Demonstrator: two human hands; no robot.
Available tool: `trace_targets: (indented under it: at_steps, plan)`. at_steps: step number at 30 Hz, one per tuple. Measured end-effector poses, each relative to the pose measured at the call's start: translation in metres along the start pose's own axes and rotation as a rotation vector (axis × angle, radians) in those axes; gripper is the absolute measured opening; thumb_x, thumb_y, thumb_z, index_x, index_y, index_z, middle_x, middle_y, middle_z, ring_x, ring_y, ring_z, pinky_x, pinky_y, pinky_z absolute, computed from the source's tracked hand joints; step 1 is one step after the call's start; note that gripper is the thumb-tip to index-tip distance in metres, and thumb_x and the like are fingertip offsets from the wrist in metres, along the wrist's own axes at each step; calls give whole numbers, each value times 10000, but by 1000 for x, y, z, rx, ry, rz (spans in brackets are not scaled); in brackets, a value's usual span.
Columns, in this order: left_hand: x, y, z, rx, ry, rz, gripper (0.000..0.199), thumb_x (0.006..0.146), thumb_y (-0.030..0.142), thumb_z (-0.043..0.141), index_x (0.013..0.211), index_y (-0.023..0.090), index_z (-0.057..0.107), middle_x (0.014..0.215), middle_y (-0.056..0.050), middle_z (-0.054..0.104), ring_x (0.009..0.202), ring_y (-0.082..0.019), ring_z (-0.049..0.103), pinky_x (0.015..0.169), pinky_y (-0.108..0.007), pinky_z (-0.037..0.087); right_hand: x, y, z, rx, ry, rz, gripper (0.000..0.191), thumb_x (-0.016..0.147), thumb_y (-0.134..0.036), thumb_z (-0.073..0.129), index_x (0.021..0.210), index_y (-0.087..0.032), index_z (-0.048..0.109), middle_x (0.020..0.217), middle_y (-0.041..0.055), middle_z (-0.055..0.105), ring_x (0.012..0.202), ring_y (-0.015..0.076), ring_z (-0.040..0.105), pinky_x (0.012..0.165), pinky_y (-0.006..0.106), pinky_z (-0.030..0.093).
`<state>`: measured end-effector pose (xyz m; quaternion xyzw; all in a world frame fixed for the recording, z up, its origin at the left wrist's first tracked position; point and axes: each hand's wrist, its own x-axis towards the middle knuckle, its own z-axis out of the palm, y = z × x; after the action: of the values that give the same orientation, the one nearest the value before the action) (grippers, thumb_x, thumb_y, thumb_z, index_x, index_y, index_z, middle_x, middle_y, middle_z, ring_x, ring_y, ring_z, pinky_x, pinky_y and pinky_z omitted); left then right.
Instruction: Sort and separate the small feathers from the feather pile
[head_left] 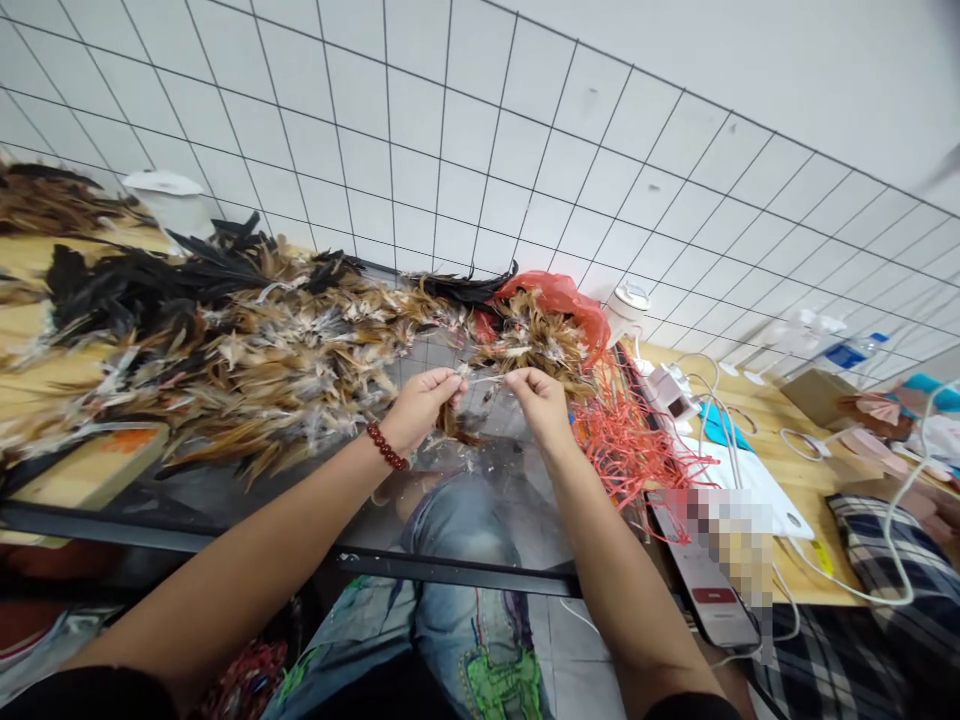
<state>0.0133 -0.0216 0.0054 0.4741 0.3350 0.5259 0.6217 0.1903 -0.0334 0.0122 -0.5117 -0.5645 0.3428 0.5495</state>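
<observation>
Pinched fingers of my left hand [426, 402] hold a small brown feather bundle [450, 425], its tips hanging down over the glass tabletop [495, 500]. A thin pale strand [486, 379] stretches from there to my right hand [541, 400], whose thumb and forefinger are closed on its other end. A red bead bracelet [387, 447] circles my left wrist. Beyond and left of my hands lies a wide heap of brown and white feathers [277, 370]. Another feather pile [536, 335] sits just behind my right hand, partly on a red plastic bag [562, 300].
Black feathers [135, 285] lie at the back left near a white cup [171, 200]. Tangled red strings [630, 440] and a phone [709, 580] are at the right, with cables and a white board [757, 495] beyond. A wire grid [487, 130] stands behind.
</observation>
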Motion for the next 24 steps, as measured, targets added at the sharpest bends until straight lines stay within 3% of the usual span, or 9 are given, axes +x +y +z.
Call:
trace_targets:
  at_steps: [3, 5, 7, 9, 12, 15, 18, 24]
  plan:
    - [2, 2, -2, -71, 99, 51, 191, 712, 304, 685, 650, 136, 617, 534, 14, 514, 496, -83, 473, 495, -188, 393, 4, 0, -9, -60, 160, -79, 303, 764, -458, 554, 715, -163, 602, 617, -23, 507, 574, 97, 409, 563, 214, 346]
    - [6, 5, -5, -119, 243, 167, 179, 719, 295, 676, 645, 147, 608, 557, 19, 514, 503, -77, 463, 497, -182, 392, 5, 2, -10, -114, 205, -100, 299, 786, -446, 521, 733, -162, 597, 618, -23, 499, 574, 100, 407, 560, 213, 339]
    - [7, 9, -8, -99, 313, 280, 163, 730, 285, 669, 650, 154, 614, 591, 16, 527, 515, -73, 459, 506, -180, 395, 4, 5, -9, -207, 209, -117, 283, 805, -424, 507, 736, -165, 598, 587, -34, 471, 548, 98, 388, 542, 212, 320]
    - [5, 12, -7, -27, 251, 331, 139, 740, 282, 666, 684, 159, 635, 659, 0, 567, 531, -74, 465, 514, -186, 401, 0, 6, -5, -323, 176, -153, 265, 827, -395, 499, 734, -173, 608, 567, -38, 464, 533, 100, 387, 539, 218, 313]
    - [-4, 13, 2, 59, 17, 270, 165, 760, 309, 648, 722, 149, 646, 848, -53, 633, 546, -76, 479, 534, -219, 425, -9, 3, 5, -453, 80, -277, 247, 863, -347, 479, 753, -184, 628, 625, -12, 543, 592, 118, 464, 590, 230, 351]
    - [-10, 9, 8, 109, -157, 128, 221, 754, 349, 644, 687, 140, 622, 750, -51, 631, 525, -93, 497, 540, -242, 432, -18, -2, 14, -511, -46, -433, 237, 891, -308, 463, 788, -194, 643, 727, 23, 610, 690, 137, 532, 665, 242, 386]
    - [-8, 5, 6, 210, -135, 58, 239, 749, 359, 629, 648, 144, 601, 544, 5, 535, 472, -94, 464, 487, -218, 375, -22, -5, 16, -581, -69, -506, 246, 912, -300, 445, 816, -197, 647, 759, 37, 616, 714, 145, 540, 677, 251, 387]
    - [2, 1, -6, 485, 21, 119, 225, 770, 316, 556, 623, 154, 608, 512, 17, 502, 470, -102, 413, 469, -218, 305, -19, -8, 5, -948, -130, -676, 205, 907, -246, 456, 897, -190, 653, 773, 51, 597, 735, 163, 517, 673, 282, 328]
